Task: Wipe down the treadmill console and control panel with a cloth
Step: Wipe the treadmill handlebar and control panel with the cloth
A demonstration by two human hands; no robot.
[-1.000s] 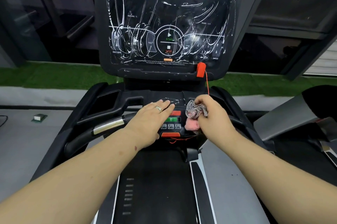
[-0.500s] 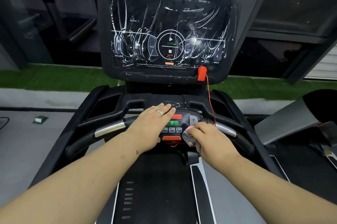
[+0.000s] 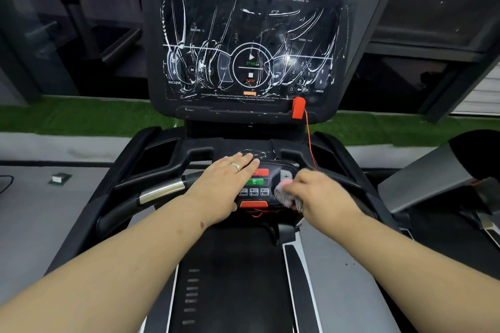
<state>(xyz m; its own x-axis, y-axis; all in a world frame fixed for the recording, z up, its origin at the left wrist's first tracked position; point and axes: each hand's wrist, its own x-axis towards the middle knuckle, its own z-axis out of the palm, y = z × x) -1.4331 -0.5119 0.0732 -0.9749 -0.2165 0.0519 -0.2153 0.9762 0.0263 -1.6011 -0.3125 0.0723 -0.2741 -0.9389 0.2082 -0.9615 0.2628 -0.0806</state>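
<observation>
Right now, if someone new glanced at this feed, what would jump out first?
The big console screen up top, covered in white looping smears. Below it, the right hand presses a patterned cloth on the right side of the button panel, while the left hand lies flat on its left side. A red safety key hangs at the screen's lower right.

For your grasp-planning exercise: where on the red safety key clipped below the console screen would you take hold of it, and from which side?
Pinch the red safety key by its upright body, thumb and finger on its left and right faces, coming from the front. It stands proud of the console's lower ledge, so both faces look free. Keep above its lower right corner, where the red cord leaves and hangs down.
</observation>
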